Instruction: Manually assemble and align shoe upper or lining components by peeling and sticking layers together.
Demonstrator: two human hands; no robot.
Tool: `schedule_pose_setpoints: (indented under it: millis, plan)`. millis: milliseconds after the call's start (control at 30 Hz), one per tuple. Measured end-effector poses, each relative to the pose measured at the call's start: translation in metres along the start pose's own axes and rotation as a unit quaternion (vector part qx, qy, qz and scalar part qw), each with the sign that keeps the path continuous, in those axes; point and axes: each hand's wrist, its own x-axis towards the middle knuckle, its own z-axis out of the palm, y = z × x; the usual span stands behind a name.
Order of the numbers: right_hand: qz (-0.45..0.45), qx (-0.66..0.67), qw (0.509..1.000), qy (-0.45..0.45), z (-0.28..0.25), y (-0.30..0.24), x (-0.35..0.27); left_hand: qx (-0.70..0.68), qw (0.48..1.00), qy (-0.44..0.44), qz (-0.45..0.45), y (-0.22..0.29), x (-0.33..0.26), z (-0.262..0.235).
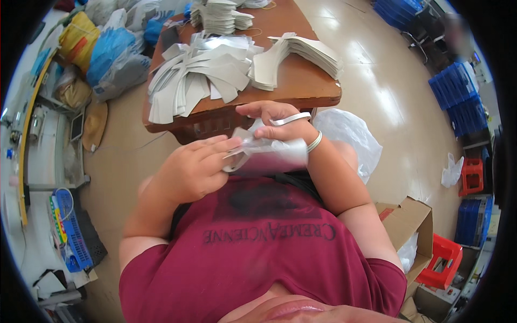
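Note:
My left hand (195, 168) is closed, its fingertips pinching the edge of some clear plastic film (285, 153) in front of my chest. My right hand (283, 119) is just across from it, thumb and fingers bent around a narrow white strip (293, 118). The plastic hangs below the right thumb and reaches toward the wrist, which wears a pale band (316, 141). Near the left fingertips is a small whitish loop (232, 166), blurred; I cannot tell what it belongs to.
Beyond my hands stands a brown wooden table (301, 89) bearing fanned white curved pieces (199, 72) and a folded stack of them (296, 54). Filled bags (116, 56) crowd the far left. A clear bag (350, 140), cardboard box (409, 229) and red stool (441, 261) are at right.

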Motion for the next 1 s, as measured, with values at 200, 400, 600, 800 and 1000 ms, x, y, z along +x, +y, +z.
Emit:
schedule_pose_setpoints:
  millis: [200, 400, 600, 800, 1000]
  plan:
    - [-0.025, 0.059, 0.997, -0.040, 0.037, -0.021, -0.008, 0.023, 0.998, 0.055, -0.024, -0.006, -0.004, 0.014]
    - [-0.055, -0.026, 0.997, 0.057, 0.066, -0.032, -0.010, 0.010, 0.992, 0.093, -0.084, -0.014, -0.009, 0.018]
    - [-0.068, -0.102, 0.972, 0.201, 0.072, -0.017, -0.013, -0.047, 0.990, 0.114, -0.075, -0.022, -0.001, 0.013]
    - [0.019, 0.083, 0.964, 0.252, 0.044, -0.061, -0.010, 0.155, 0.986, 0.041, -0.044, -0.059, -0.004, -0.018]
    - [-0.069, -0.001, 0.986, 0.153, 0.047, -0.059, -0.022, -0.268, 0.929, 0.099, -0.236, -0.062, -0.007, 0.010]
